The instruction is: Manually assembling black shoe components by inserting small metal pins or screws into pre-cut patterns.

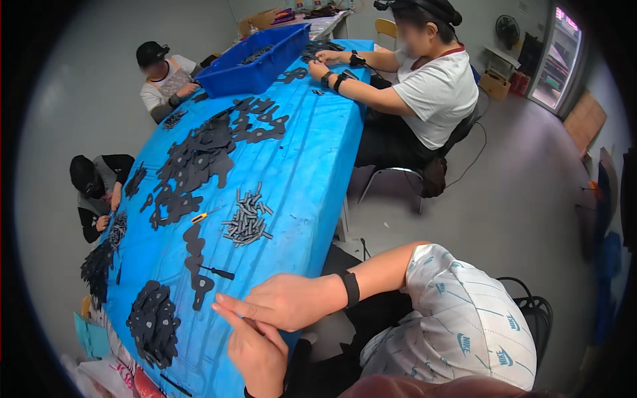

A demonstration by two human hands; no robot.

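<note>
My right hand [282, 304] and my left hand [259, 358] meet over the near edge of the blue-covered table [265, 262]. Their index fingers point left with the tips close together, and the other fingers are bent. Anything between them is hidden. Just beyond the fingertips lies a row of flat dark grey cutouts [194, 247], overlapping one another. A black-handled tool [219, 272] rests against that row. To the left is a heap of similar dark pieces [152, 325]. Farther off are a pile of short grey tubes [245, 222] and a yellow-handled screwdriver [207, 215].
A large heap of dark cutouts [196, 156] covers the table's middle. Beyond it stands a blue bin [255, 63] holding small grey parts. One person [431, 93] sits at the far right; two others [162, 83] work along the left side. A thin black stick [176, 385] lies near the front edge.
</note>
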